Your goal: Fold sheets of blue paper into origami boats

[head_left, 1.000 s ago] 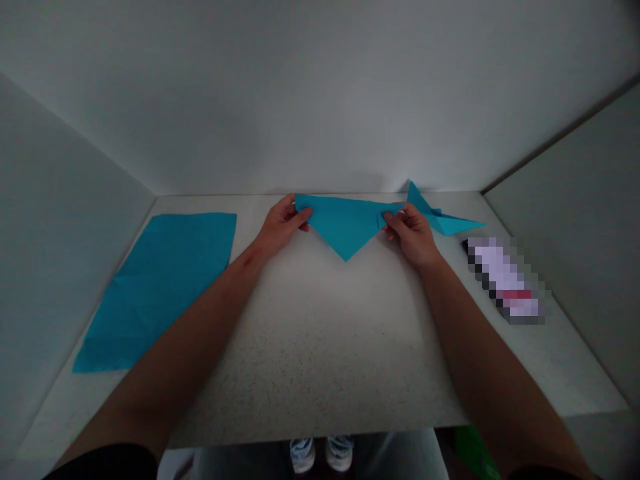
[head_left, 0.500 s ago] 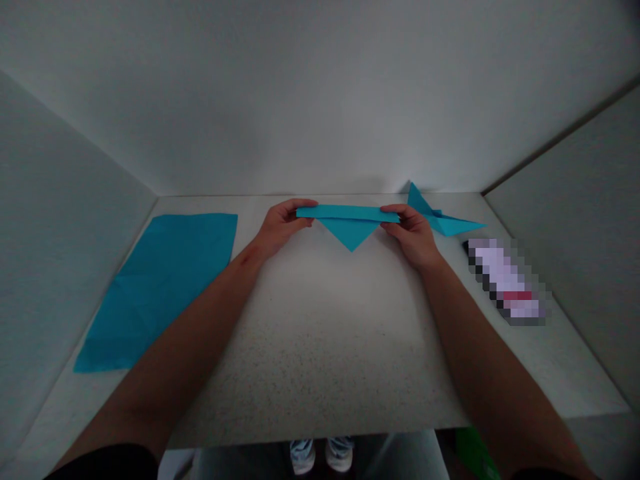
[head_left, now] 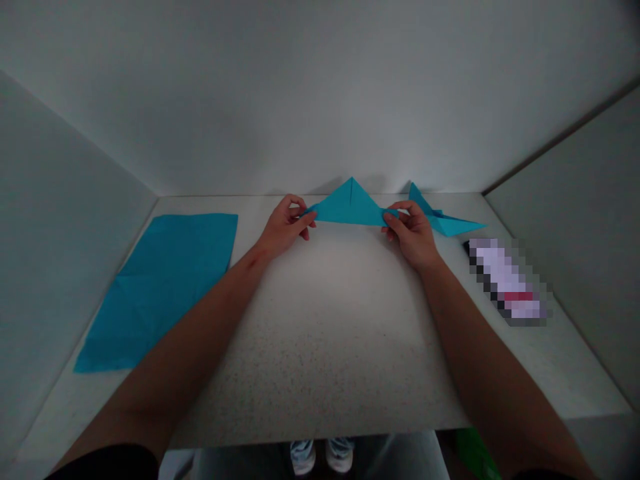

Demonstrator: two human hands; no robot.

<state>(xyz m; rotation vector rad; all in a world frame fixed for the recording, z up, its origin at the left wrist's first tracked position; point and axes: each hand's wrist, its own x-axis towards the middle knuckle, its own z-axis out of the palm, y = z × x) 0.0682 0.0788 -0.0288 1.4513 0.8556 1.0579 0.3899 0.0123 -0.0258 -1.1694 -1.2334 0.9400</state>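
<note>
Between hands (head_left: 283,230) (head_left: 414,235), plain blue paper (head_left: 350,208).

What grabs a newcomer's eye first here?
Probably the blue triangle, tip at the top, pinched between the left hand and right hand near the table's far edge. Next, the large blue sheet at left. Then, at right, the pointed blue fold by the right hand and a pixelated object nearer the viewer.

Folded blue paper (head_left: 351,205) partly hidden by thumbs (head_left: 393,221), pixelated object (head_left: 503,280) unreadable, green item (head_left: 474,455) cut off below
</note>
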